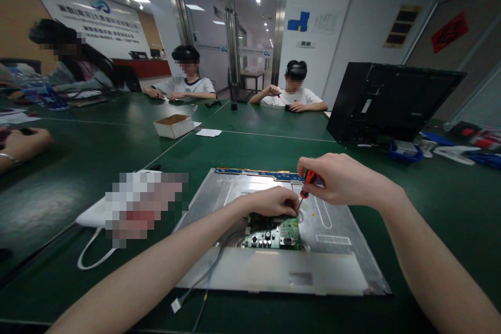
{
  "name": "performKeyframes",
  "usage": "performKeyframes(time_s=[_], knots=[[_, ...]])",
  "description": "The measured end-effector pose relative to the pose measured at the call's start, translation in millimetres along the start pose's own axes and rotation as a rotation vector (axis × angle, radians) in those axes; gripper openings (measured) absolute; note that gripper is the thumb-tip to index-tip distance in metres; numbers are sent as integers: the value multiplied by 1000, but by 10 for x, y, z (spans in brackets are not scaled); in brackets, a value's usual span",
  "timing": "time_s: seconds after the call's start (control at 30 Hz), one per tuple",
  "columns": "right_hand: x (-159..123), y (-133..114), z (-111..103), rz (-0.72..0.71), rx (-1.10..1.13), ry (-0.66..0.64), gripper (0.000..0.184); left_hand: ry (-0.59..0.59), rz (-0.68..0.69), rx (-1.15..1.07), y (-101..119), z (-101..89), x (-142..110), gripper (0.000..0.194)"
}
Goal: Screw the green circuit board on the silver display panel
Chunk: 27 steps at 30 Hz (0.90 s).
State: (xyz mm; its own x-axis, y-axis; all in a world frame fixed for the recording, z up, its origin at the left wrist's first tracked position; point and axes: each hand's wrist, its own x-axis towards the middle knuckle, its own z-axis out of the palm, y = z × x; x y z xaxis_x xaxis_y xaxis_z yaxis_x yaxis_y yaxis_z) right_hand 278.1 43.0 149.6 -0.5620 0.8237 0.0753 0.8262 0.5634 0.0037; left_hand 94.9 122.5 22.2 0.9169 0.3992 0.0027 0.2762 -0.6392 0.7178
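Observation:
My right hand [334, 180] grips a screwdriver [309, 182] with a red and black handle, its shaft slanting down to the upper right corner of a green circuit board [274, 235]. Close by that tip, my left hand [276, 202] has its fingers curled together over the board's top edge; whatever they pinch is hidden. The board lies on the silver metal back of a display panel [334, 271], flat on the table. Along the panel's far edge runs a narrow blue circuit strip [250, 173]. Loose cables with a white connector [176, 305] trail off the panel's near left.
A black monitor casing [391, 99] stands at the right, beside a blue tray [405, 151]. Left of the panel lies a white device with a cable [94, 214], partly blurred out. An open cardboard box [174, 126] sits farther back. Several people work around the green table [117, 151].

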Motion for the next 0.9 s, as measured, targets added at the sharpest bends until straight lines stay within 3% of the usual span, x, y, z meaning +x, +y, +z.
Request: performKeyframes(time_s=[0.9], knots=[[31,12,-39,53,-75,24,16,-16,3,-37,-27,-29,2,6]])
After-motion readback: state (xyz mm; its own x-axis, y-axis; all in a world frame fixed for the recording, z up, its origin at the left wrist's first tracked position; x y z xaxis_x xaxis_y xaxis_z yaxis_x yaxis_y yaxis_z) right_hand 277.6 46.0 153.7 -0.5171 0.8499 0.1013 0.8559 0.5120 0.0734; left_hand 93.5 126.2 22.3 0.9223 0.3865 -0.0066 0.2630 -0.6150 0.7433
